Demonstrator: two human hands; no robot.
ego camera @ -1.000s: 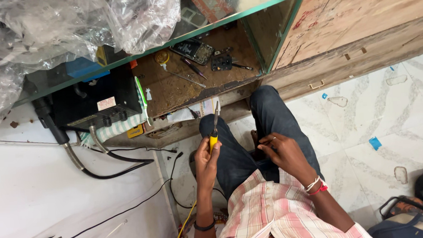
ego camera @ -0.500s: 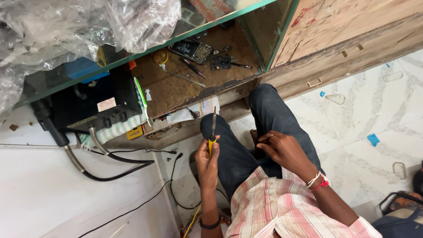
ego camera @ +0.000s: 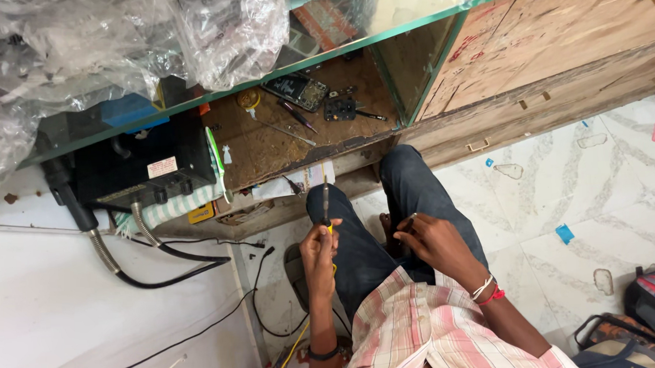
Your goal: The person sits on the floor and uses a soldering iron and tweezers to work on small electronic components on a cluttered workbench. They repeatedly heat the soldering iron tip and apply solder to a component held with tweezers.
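A screwdriver (ego camera: 325, 206) with a yellow grip and dark shaft is clamped in the fingers of the left hand (ego camera: 318, 254), its tip pointed up toward the wooden shelf (ego camera: 267, 153); held upright like this, the shaft is kept clear of the lap, it may be judged. A small dark part (ego camera: 410, 219) is pinched between the fingertips of the right hand (ego camera: 433, 242), just right of the screwdriver and over the knee, close enough for the tool to be brought to it. What the part is cannot be told.

Above the screwdriver, on the wooden shelf, loose items are laid flat within reach: one opened phone (ego camera: 295, 91), one roll of yellow tape (ego camera: 249, 99), one small dark metal piece (ego camera: 339, 106) and at least two thin hand tools (ego camera: 295, 115). To the left of the screwdriver one black box-shaped unit (ego camera: 146, 166) is set on the shelf edge, with two hoses hung from it. Above it one glass top (ego camera: 379, 27) is seen, loaded with crumpled clear plastic bags (ego camera: 115, 39), too bunched to be counted. Two wrist bands, one white and one red, are worn on the right wrist, one dark band on the left.
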